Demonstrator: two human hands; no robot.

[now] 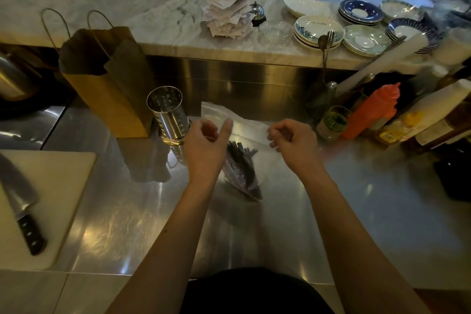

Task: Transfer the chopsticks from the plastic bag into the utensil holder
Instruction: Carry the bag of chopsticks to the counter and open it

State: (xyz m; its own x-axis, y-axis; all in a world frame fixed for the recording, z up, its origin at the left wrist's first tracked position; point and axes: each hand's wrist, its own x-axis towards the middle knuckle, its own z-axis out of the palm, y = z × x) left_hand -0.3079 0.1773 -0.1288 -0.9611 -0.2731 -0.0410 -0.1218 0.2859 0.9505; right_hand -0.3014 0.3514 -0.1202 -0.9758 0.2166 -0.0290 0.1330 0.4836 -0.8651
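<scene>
I watch from far off through the head camera. The plastic bag point(248, 125) lies on the shiny metal table point(356, 199), right in front of the person. The dark chopsticks point(242, 166) are inside it, all in a bunch, down in the near end of the bag between the two wrists.

The right hand point(295, 140) pinches the top edge of the bag with its thumb and fingers. The left hand point(206, 145) is at the bag's left side, fingers curled and thumb up. I cannot tell if it has hold of the plastic.

The utensil holder point(168, 115) is a metal cup with holes. It stands upright just left of the left hand, so that hand is between the chopsticks and the cup. A brown paper bag point(107, 84) stands just beside the cup, on its left.

Far left is a cutting board point(63, 186) with a big knife point(17, 199) lying on it. On the right, a red squeeze bottle point(374, 109), a small jar point(332, 123) and more bottles crowd the table. Behind, on the stone counter point(127, 7), are stacks of plates point(316, 29), a pile of paper slips point(226, 10) and a little bell point(257, 13).
</scene>
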